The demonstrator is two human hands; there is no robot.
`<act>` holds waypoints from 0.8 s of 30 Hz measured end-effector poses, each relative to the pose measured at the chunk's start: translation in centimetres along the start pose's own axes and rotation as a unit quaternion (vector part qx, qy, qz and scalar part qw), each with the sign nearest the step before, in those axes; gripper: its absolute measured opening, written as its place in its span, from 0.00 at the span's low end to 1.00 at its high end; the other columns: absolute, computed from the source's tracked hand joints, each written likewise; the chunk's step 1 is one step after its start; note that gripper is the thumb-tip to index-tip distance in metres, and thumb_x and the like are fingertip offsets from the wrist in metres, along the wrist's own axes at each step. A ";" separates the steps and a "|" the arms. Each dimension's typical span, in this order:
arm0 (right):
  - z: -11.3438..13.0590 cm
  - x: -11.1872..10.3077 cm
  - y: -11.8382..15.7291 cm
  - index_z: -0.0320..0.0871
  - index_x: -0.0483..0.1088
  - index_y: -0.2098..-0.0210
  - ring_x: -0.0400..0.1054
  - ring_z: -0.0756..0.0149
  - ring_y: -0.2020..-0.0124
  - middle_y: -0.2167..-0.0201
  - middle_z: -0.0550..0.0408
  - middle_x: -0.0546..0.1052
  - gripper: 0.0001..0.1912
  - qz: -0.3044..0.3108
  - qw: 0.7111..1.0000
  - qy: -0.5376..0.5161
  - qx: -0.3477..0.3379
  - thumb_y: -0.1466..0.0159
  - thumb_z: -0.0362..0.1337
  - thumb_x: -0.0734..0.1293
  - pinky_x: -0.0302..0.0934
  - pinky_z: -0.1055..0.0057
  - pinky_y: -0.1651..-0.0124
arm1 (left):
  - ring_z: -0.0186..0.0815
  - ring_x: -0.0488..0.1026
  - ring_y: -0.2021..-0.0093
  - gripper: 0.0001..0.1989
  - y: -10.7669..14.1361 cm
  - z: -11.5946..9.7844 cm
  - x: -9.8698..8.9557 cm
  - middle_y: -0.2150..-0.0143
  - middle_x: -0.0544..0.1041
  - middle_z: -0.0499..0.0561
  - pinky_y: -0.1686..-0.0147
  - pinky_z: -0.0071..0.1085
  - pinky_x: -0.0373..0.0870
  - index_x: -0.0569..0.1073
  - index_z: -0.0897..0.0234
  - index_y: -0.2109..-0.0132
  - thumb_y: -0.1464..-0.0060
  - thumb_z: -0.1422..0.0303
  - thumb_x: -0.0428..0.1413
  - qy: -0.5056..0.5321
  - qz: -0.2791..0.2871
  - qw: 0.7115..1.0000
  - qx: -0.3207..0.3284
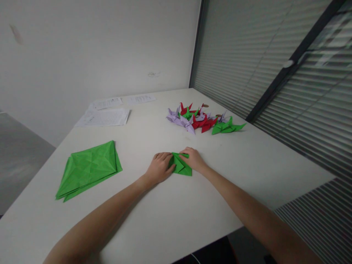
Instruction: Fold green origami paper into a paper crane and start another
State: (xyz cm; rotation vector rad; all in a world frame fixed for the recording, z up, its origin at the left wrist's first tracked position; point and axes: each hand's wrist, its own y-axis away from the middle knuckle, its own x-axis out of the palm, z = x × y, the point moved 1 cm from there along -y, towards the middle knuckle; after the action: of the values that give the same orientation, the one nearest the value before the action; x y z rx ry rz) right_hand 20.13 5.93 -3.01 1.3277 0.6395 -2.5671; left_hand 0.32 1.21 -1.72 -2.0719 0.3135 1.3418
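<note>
A partly folded green origami paper (181,168) lies on the white table in front of me, with creased triangular flaps on top. My left hand (160,168) presses on its left side, fingers curled over the edge and thumb on the lower flap. At the top right edge, the fingers of my right hand (193,158) pinch the paper, and its thumb is partly hidden. Both hands rest low against the tabletop.
To the left lies a stack of creased green paper sheets (90,167). Folded red, green and purple paper figures (202,119) cluster at the back right. Printed papers (107,116) lie at the back left. Window blinds (247,55) line the right side of the table (143,220).
</note>
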 end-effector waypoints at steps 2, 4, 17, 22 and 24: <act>0.0 -0.1 0.0 0.43 0.78 0.65 0.72 0.64 0.64 0.67 0.51 0.78 0.07 0.005 1.000 -0.012 -0.002 0.39 0.33 0.67 0.64 0.69 0.56 | 0.43 0.70 0.46 0.16 0.0 0.0 -0.1 0.46 0.73 0.57 0.44 0.44 0.64 0.70 0.64 0.47 0.39 0.64 0.52 0.003 0.009 1.000 0.012; 0.0 -0.2 -0.1 0.43 0.78 0.66 0.72 0.64 0.64 0.67 0.51 0.79 0.06 0.009 1.000 -0.023 -0.001 0.39 0.33 0.67 0.64 0.69 0.56 | 0.44 0.70 0.45 0.15 0.0 -0.1 -0.2 0.46 0.73 0.57 0.44 0.44 0.64 0.71 0.64 0.48 0.40 0.64 0.52 0.003 0.013 1.000 0.018; 1.8 -0.6 -0.3 0.44 0.77 0.67 0.72 0.65 0.64 0.65 0.53 0.79 0.07 -0.003 0.994 0.076 0.077 0.39 0.40 0.68 0.59 0.72 0.62 | 0.46 0.67 0.44 0.22 -0.5 -0.5 -0.3 0.45 0.72 0.59 0.40 0.48 0.58 0.68 0.64 0.44 0.42 0.59 0.52 -0.019 0.048 0.997 0.052; 2.5 -0.7 -0.2 0.45 0.76 0.67 0.71 0.65 0.65 0.65 0.53 0.79 0.08 -0.009 0.989 0.126 0.074 0.37 0.42 0.67 0.57 0.71 0.65 | 0.47 0.66 0.43 0.22 -0.6 -0.2 -0.3 0.44 0.70 0.61 0.42 0.46 0.61 0.68 0.66 0.45 0.41 0.58 0.51 -0.021 0.052 0.997 0.056; 2.7 -0.8 -0.2 0.45 0.76 0.66 0.71 0.65 0.65 0.65 0.53 0.78 0.08 -0.005 0.989 0.132 0.068 0.37 0.41 0.67 0.56 0.71 0.64 | 0.47 0.67 0.44 0.21 -0.6 -0.2 -0.3 0.45 0.70 0.60 0.43 0.46 0.61 0.68 0.65 0.45 0.41 0.59 0.51 -0.018 0.053 0.997 0.060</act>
State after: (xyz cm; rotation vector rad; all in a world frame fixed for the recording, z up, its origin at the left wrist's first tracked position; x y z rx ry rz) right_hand 18.55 4.87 -0.93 1.7315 0.5192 -2.5037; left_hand 0.69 1.48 -1.19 -1.9529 0.4820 1.3850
